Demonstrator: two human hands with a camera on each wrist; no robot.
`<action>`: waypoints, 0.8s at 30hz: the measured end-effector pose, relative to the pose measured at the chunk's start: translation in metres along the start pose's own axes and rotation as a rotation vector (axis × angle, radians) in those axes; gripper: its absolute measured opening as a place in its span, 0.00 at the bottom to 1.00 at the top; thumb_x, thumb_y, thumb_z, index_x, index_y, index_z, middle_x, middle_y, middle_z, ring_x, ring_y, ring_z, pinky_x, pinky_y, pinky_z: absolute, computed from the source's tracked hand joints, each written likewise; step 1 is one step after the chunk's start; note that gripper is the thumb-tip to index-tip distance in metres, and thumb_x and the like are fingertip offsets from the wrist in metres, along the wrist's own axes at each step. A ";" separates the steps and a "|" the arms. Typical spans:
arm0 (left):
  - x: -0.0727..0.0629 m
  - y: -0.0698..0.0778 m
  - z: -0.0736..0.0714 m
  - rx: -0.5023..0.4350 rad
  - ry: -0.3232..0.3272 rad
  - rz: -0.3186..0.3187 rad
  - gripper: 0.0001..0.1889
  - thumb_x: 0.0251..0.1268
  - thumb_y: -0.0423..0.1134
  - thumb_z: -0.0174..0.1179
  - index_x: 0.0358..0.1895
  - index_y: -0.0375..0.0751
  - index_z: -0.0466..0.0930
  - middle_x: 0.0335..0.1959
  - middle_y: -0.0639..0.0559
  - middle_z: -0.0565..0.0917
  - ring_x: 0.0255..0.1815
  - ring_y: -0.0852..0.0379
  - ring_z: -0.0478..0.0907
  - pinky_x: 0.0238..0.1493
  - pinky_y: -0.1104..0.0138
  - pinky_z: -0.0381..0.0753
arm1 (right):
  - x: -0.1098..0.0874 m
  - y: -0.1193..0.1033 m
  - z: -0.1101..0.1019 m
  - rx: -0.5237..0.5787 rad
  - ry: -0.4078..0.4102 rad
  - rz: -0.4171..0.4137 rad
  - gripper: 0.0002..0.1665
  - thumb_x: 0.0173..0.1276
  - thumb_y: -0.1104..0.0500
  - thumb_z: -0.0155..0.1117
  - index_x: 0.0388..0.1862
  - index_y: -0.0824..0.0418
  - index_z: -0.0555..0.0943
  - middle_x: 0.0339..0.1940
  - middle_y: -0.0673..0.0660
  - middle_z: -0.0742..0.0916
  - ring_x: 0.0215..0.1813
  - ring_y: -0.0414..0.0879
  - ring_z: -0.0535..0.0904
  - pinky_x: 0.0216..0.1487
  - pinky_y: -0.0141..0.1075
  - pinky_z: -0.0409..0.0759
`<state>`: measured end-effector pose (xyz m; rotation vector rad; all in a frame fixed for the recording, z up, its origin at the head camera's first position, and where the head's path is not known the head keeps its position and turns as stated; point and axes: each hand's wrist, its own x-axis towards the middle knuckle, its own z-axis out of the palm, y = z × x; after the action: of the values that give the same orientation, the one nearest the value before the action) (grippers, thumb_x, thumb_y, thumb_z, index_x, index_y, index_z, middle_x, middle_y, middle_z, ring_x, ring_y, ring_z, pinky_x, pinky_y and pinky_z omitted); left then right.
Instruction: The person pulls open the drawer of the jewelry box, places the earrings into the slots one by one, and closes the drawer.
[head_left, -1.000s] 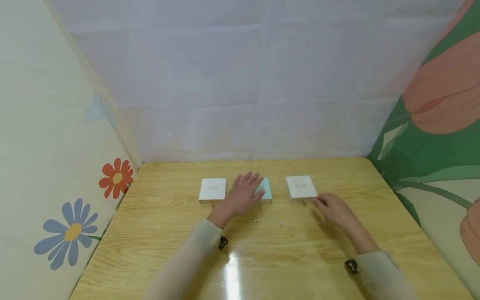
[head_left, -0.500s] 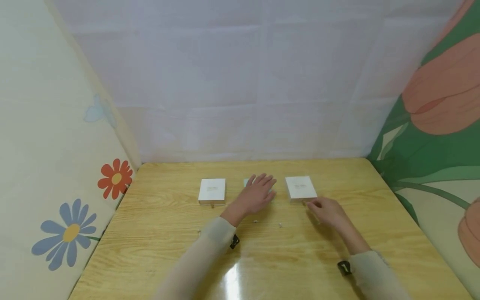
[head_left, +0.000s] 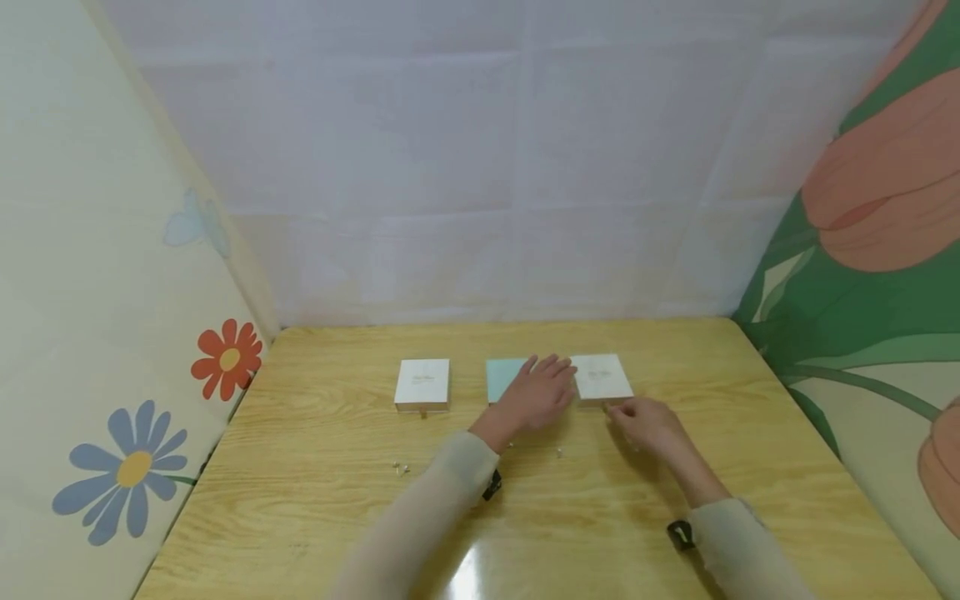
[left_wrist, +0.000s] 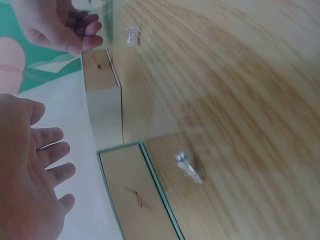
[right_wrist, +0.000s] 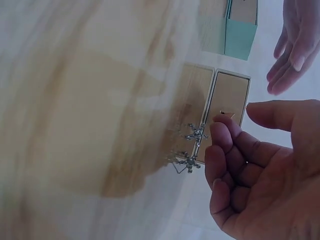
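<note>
A white drawer box (head_left: 603,377) with a brown front lies at the right, near both hands. My right hand (head_left: 649,425) is at its front, fingers curled beside the small pull tab (right_wrist: 227,114); the thumb stands apart from the index finger, pinching nothing. My left hand (head_left: 536,395) hovers at the box's left side with fingers extended, partly covering the mint-green box (head_left: 502,377) in the head view. Two silver snowflake-shaped pieces (right_wrist: 192,162) lie before the white box. A silver jewelry piece (left_wrist: 187,167) lies before the green box.
Another white box (head_left: 422,382) with a front tab sits at the left on the wooden table (head_left: 315,467). Small shiny pieces (head_left: 401,469) lie in front of it. A white cloth (head_left: 420,167) hangs behind the table.
My left hand has moved right, from over the green box towards the right white box, uncovering part of the green one. My right hand has shifted left to the white box's tab.
</note>
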<state>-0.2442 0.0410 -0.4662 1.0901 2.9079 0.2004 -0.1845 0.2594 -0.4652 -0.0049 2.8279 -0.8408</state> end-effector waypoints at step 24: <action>0.030 0.018 0.023 0.077 -0.041 0.009 0.28 0.86 0.51 0.30 0.80 0.47 0.57 0.82 0.54 0.57 0.83 0.55 0.50 0.82 0.64 0.45 | 0.011 -0.005 0.004 -0.069 -0.037 0.030 0.23 0.78 0.51 0.53 0.33 0.64 0.87 0.20 0.56 0.80 0.23 0.48 0.75 0.24 0.38 0.74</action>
<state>-0.2537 0.0767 -0.4858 1.1047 2.8975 0.0659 -0.1949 0.2527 -0.4674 0.0124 2.8138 -0.7284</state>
